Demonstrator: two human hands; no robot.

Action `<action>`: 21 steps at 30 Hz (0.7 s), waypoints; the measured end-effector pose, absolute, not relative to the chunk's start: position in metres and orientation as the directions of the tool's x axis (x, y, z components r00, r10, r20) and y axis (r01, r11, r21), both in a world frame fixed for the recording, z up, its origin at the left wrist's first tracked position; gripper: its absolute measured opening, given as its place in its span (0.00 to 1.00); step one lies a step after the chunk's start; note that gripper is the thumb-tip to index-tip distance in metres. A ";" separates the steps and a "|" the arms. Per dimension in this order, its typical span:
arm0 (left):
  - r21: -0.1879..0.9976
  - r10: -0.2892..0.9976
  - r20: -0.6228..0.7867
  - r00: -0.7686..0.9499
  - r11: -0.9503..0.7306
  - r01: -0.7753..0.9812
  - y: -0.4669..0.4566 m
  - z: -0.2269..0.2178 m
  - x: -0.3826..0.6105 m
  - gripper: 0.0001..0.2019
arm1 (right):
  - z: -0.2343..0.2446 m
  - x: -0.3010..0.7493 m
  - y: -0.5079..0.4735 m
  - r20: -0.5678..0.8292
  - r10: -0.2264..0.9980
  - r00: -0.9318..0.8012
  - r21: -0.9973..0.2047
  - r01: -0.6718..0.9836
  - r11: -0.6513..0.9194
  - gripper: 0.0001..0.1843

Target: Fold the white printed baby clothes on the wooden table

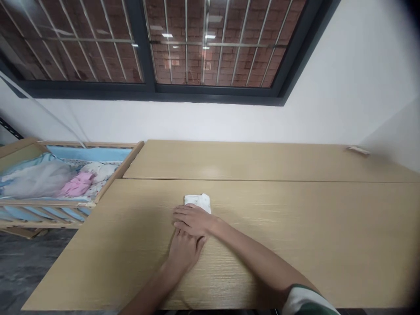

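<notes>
A small white folded cloth point(198, 201) with faint marks lies on the light wooden table point(288, 236). My right hand point(193, 220) rests flat over its near part, fingers stretched to the left. Below it, my left hand point(184, 247) points away from me, with its thumb spread to the right. The left fingertips are hidden under my right hand, and much of the cloth's near side is covered too. Neither hand shows a grip on anything.
To the left stands a wooden crib point(120, 173) holding a pink cloth point(78, 183) and pale bedding point(36, 177). A small pale object point(358, 150) lies at the table's far right. Behind are a white wall and a barred window point(213, 94).
</notes>
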State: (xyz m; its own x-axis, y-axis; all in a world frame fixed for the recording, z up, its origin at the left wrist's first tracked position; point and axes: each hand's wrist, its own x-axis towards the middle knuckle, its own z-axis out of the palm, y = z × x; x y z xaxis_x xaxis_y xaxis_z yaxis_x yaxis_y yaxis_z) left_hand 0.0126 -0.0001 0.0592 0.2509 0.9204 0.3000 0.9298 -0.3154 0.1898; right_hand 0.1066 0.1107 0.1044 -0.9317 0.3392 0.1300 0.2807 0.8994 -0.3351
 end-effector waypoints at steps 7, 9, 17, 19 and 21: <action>0.154 0.918 0.303 0.255 -0.311 0.938 0.001 0.057 0.011 0.25 | 0.096 0.124 0.131 0.132 0.370 -0.920 -0.293 0.320 0.901 0.25; 0.141 0.914 0.309 0.263 -0.318 0.938 0.003 0.058 0.011 0.27 | 0.094 0.131 0.141 0.135 0.397 -0.908 -0.303 0.343 0.889 0.25; 0.084 0.901 0.328 0.286 -0.329 0.941 0.004 0.057 0.011 0.34 | 0.088 0.146 0.161 0.161 0.474 -0.866 -0.392 0.384 0.836 0.29; 0.081 0.902 0.322 0.287 -0.328 0.941 0.004 0.057 0.011 0.34 | 0.087 0.147 0.162 0.161 0.485 -0.859 -0.407 0.390 0.826 0.30; 0.072 0.904 0.315 0.290 -0.327 0.942 0.004 0.057 0.011 0.34 | 0.086 0.147 0.164 0.158 0.508 -0.847 -0.415 0.410 0.812 0.32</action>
State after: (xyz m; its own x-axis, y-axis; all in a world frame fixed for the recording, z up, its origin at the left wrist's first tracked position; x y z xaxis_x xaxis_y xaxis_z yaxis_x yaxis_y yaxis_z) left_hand 0.0114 0.0043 0.0574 0.2897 0.9039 0.3146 0.9423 -0.3271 0.0721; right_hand 0.1473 0.1638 0.0859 -0.8465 0.5083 0.1581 0.4103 0.8122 -0.4147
